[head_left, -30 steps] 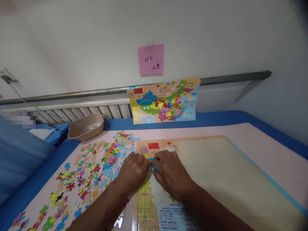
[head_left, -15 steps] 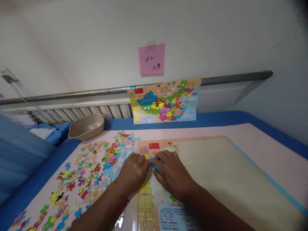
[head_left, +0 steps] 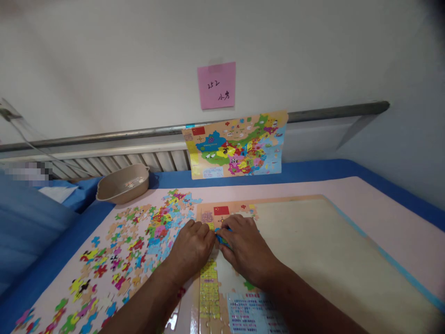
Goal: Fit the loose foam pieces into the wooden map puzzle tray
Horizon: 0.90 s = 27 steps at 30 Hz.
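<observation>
A blue puzzle piece (head_left: pixel 223 240) is pinched in the grip of the right hand (head_left: pixel 247 246), near the left side of the puzzle board (head_left: pixel 306 246), and is partly hidden by the fingers. The left hand (head_left: pixel 194 243) is set just beside it at the yellow strip (head_left: pixel 209 297), with its fingers curled under; whether anything is held in that grip cannot be told. The strip's middle stretch is covered by the hands, and part of the pale blue text panel (head_left: pixel 243 315) is blocked by the right forearm. A red flag (head_left: pixel 221 210) is shown at the board's top left, beyond the hands. A green piece (head_left: pixel 248 285) is seen beside the right wrist.

To the left, loose pieces (head_left: pixel 161 232) are spread thickly over a pink sheet (head_left: pixel 368 199), and some of the nearer ones are cut off from view by the left forearm. Behind them a beige basin (head_left: pixel 104 189) is placed, with a few pieces in it. A printed map (head_left: pixel 239 148) is hung on a metal rail (head_left: pixel 333 112), below a pink note (head_left: pixel 216 86) fixed to the wall. The far left is bordered by a blue curtain (head_left: pixel 28 232).
</observation>
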Each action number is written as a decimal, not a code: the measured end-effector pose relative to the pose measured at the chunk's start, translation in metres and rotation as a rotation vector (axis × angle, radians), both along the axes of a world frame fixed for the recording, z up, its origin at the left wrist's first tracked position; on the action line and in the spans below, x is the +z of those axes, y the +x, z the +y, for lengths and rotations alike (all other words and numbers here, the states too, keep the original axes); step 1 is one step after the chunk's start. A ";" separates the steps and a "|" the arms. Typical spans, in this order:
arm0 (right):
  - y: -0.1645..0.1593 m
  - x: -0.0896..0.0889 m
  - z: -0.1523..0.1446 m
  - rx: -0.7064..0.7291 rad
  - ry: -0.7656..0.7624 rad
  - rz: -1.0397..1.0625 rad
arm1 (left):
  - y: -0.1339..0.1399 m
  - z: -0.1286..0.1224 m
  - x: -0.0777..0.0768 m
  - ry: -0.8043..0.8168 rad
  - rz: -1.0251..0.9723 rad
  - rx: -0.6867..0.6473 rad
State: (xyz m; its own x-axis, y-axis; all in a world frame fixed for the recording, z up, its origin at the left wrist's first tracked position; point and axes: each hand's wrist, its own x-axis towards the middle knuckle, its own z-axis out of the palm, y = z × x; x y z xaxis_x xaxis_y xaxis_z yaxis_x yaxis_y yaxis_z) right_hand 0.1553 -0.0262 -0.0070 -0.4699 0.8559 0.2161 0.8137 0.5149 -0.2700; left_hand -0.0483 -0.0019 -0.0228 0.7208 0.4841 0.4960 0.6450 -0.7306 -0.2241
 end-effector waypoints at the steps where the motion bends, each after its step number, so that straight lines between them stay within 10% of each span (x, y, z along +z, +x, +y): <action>1: 0.000 0.000 0.000 0.000 0.006 0.000 | 0.000 0.000 0.000 0.000 -0.001 0.002; 27: -0.014 0.011 0.025 0.036 0.058 -0.095 | -0.001 0.001 -0.002 -0.219 -0.217 0.146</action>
State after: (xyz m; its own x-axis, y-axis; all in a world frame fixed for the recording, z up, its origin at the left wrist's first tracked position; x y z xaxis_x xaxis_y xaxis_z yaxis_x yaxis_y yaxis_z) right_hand 0.1409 -0.0008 0.0039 -0.5209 0.8254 0.2179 0.8147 0.5569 -0.1618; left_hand -0.0493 -0.0006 -0.0246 0.5252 0.6865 0.5028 0.7616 -0.6428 0.0821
